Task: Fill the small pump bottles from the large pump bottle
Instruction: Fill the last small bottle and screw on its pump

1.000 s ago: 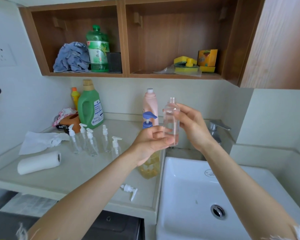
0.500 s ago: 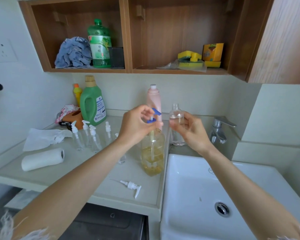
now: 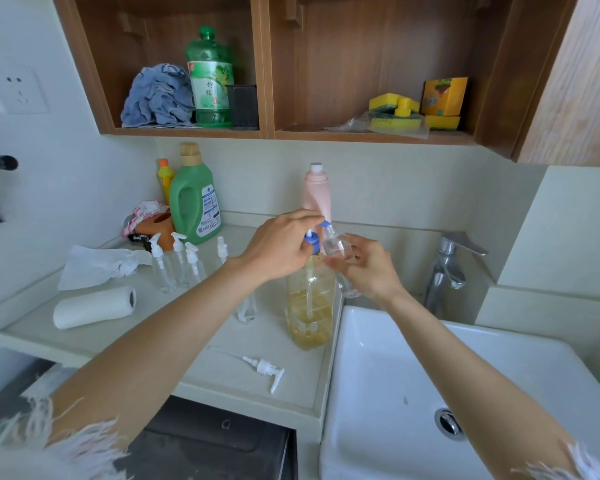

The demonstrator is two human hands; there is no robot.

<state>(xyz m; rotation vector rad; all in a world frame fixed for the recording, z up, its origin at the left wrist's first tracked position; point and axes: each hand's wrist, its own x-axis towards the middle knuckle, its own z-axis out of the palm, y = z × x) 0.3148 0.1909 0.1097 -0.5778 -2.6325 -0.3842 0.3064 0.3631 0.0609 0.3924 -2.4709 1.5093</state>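
Hands have dropped to the counter: left hand (image 3: 281, 244) now presses the large pump bottle (image 3: 310, 303) head while right hand (image 3: 368, 268) grips the open small bottle (image 3: 336, 247) under its spout, so filling begins.

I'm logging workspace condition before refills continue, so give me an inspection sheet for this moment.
Surface: pale countertop beside a white sink.
Job's things: large pump bottle, partly full of amber liquid; open small bottle tilted at its blue spout; capped small bottles standing behind; loose white pump lying on the counter.
Clutter: paper towel roll, crumpled tissue, green detergent jug, pink bottle.
Grippers: left hand on the pump head; right hand holds the small bottle.
Cables: nothing seen.
Surroundings: wooden shelf, tap, wall socket.
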